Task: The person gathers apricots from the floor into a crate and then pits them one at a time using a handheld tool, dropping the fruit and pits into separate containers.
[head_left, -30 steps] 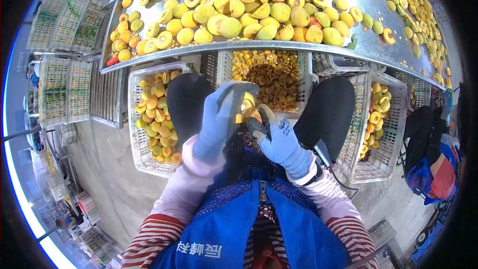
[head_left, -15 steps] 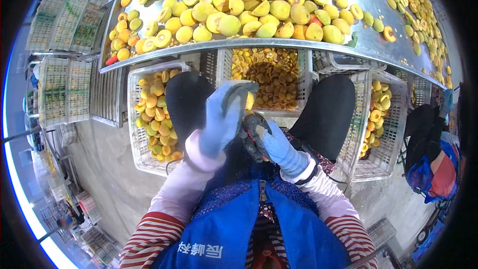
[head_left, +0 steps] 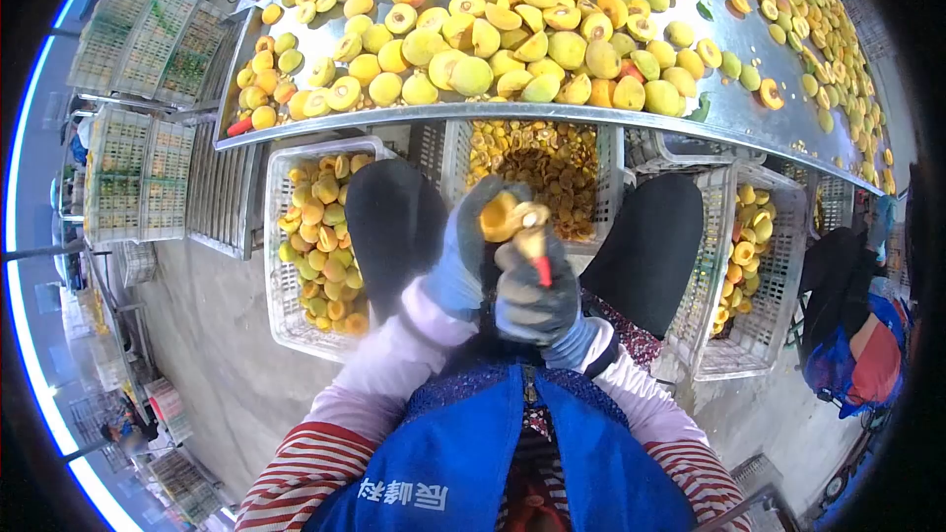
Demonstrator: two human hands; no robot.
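Gloved in blue and grey, my left hand (head_left: 475, 236) is closed round a yellow fruit half (head_left: 499, 219) in front of my chest. Just beside it, my right hand (head_left: 537, 296) grips a small tool with a red handle (head_left: 543, 270). The tool's upper end meets a blurred piece of fruit (head_left: 530, 217) touching the fruit half. Below both hands' far side, between my knees, a white crate (head_left: 455, 158) holds yellow pieces and brown pits.
A metal table (head_left: 394, 119) bears many yellow-green fruits and halves. Crates of fruit stand left (head_left: 279, 310) and right (head_left: 734, 362) of my legs. Stacked crates (head_left: 123, 177) are at the far left. Another person (head_left: 857, 325) sits at the right edge.
My hands have come together, and the fruit half and red handle now show clearly. My right hand has turned upward. The view has shifted slightly.
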